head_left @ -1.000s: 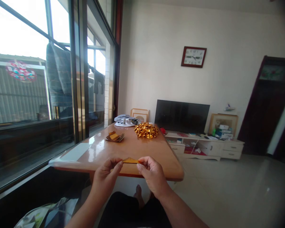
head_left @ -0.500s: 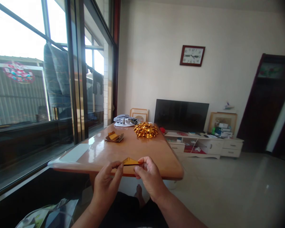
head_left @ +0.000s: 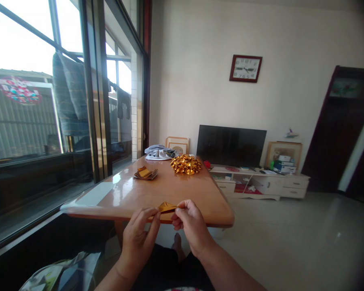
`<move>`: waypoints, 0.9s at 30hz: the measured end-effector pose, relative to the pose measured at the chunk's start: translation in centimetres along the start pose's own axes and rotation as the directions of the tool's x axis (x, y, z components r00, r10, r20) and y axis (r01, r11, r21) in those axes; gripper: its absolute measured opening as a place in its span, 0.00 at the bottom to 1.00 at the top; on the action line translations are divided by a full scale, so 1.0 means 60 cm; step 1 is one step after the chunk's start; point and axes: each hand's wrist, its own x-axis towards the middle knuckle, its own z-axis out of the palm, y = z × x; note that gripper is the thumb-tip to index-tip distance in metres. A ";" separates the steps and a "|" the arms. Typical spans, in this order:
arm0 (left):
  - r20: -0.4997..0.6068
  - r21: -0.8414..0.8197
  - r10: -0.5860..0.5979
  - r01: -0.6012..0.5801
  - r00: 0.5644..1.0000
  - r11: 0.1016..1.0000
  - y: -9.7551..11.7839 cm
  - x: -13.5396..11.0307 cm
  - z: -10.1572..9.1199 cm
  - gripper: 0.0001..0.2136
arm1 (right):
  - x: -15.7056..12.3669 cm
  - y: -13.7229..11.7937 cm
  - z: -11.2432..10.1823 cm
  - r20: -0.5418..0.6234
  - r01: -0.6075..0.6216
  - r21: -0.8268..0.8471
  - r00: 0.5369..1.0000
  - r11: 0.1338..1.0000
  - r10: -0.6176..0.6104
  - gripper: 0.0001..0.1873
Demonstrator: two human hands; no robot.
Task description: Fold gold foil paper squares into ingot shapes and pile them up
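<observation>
Hands lower centre | left hand (head_left: pixel 138 238) and right hand (head_left: pixel 189 226) fingertips pinch gold foil piece (head_left: pixel 166 207) at opposite ends, keeping fold taut above table (head_left: pixel 133 198) edge | folded pile (head_left: pixel 186 164) mid-frame

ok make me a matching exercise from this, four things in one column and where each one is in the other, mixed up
Things
1. small gold paper
2. shiny gold heap
3. clock
4. flat paper stack

Places
a. on the wall above the television
b. pinched between the left hand and the right hand
c. on the table, left of the shiny gold heap
d. on the table's far half, right of the flat paper stack

Pairs: 1-b, 2-d, 3-a, 4-c
</observation>
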 end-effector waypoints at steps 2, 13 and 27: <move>0.002 0.000 -0.049 0.049 0.999 0.999 -0.002 -0.001 0.005 0.06 | 0.002 0.003 -0.002 -0.012 0.034 -0.017 0.999 0.999 -0.034 0.10; 0.117 -0.341 -0.503 0.510 0.856 0.789 -0.006 -0.005 0.042 0.12 | 0.011 0.034 -0.011 -0.031 0.240 -0.181 0.968 0.954 -0.249 0.10; 0.248 -0.538 -0.649 0.660 0.719 0.525 0.001 -0.007 0.048 0.26 | 0.012 0.046 -0.017 -0.031 0.274 -0.283 0.955 0.919 -0.294 0.19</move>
